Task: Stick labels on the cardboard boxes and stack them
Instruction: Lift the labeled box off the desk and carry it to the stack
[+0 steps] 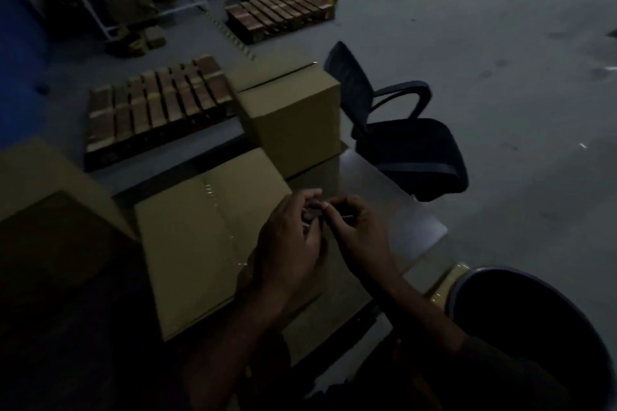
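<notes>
Progress: early | my left hand [289, 237] and right hand [355, 227] together pinch a small label [315, 210], seemingly peeling it | box [213, 243] on counter [394, 210] unlabelled beneath them | second box [293, 120] behind | nothing stacked yet

Bare strip of table [400, 220] right of both hands, open out to its far edge. Taped flat box [207, 243] fills the left side; taller box [293, 120] blocks the far end. More cardboard [43, 183] crowds far left. Office chair [400, 133] just beyond the table's right edge, dark bin [534, 327] near right.
</notes>
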The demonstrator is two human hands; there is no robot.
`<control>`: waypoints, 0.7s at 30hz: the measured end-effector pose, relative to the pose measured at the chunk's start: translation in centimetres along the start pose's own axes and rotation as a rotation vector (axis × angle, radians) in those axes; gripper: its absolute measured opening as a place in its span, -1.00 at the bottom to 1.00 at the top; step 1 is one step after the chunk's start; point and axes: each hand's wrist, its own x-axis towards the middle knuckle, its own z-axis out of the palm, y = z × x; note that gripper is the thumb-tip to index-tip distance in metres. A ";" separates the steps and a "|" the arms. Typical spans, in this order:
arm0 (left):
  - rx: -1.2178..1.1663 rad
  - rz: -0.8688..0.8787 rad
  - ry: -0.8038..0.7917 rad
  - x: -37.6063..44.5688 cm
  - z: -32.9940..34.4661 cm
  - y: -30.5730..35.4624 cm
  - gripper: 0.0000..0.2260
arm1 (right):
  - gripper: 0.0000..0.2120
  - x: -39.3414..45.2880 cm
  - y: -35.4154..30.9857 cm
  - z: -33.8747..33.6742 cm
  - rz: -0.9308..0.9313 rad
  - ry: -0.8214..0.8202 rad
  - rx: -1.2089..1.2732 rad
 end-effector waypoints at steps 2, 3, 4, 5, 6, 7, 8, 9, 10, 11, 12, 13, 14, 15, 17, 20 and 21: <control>0.030 -0.047 0.090 -0.3 -3.1 -2.1 -0.65 | -0.90 0.8 -1.3 2.8 -0.037 -0.083 -0.079; 0.054 -0.072 0.129 -0.5 -4.5 -3.2 -0.66 | -0.91 1.1 -1.7 3.9 -0.079 -0.115 -0.154; 0.098 -0.101 0.157 -0.7 -5.8 -4.4 -0.66 | -0.93 1.6 -1.8 4.9 -0.130 -0.139 -0.244; 0.164 -0.137 0.172 -1.0 -6.9 -5.8 -0.65 | -0.94 1.9 -1.8 5.7 -0.184 -0.159 -0.345; 0.232 -0.183 0.173 -1.4 -7.9 -7.3 -0.63 | -0.92 2.0 -1.6 6.3 -0.223 -0.178 -0.455; 0.276 -0.223 0.170 -1.8 -8.7 -8.8 -0.62 | -0.90 2.0 -1.4 6.7 -0.238 -0.193 -0.551; 0.288 -0.250 0.167 -2.3 -9.4 -10.3 -0.62 | -0.87 1.8 -1.3 6.9 -0.241 -0.197 -0.615; 0.290 -0.262 0.171 -2.9 -10.1 -11.6 -0.63 | -0.86 1.6 -1.2 7.1 -0.237 -0.188 -0.647; 0.310 -0.264 0.182 -3.4 -10.6 -12.6 -0.65 | -0.85 1.4 -1.2 7.3 -0.236 -0.170 -0.659; 0.357 -0.272 0.195 -4.0 -10.9 -13.3 -0.67 | -0.84 1.1 -1.3 7.5 -0.238 -0.156 -0.661; 0.407 -0.290 0.207 -4.5 -11.2 -13.8 -0.68 | -0.84 1.0 -1.3 7.9 -0.246 -0.152 -0.664; 0.422 -0.302 0.226 -5.0 -11.3 -14.1 -0.68 | -0.83 1.0 -1.5 8.4 -0.260 -0.155 -0.671; 0.390 -0.297 0.242 -5.3 -11.4 -14.5 -0.68 | -0.82 1.3 -1.6 9.0 -0.270 -0.160 -0.675; 0.334 -0.270 0.255 -5.4 -11.5 -14.9 -0.68 | -0.82 1.6 -1.7 9.8 -0.276 -0.170 -0.676; 0.239 -0.221 0.270 -4.6 -11.9 -16.1 -0.68 | -0.79 2.8 -1.9 11.5 -0.280 -0.206 -0.667; 0.198 -0.246 0.269 -1.7 -13.4 -18.6 -0.65 | -0.72 4.5 -2.4 13.7 -0.263 -0.255 -0.636; 0.178 -0.278 0.266 -0.7 -14.1 -19.4 -0.63 | -0.67 4.7 -2.5 14.1 -0.245 -0.256 -0.632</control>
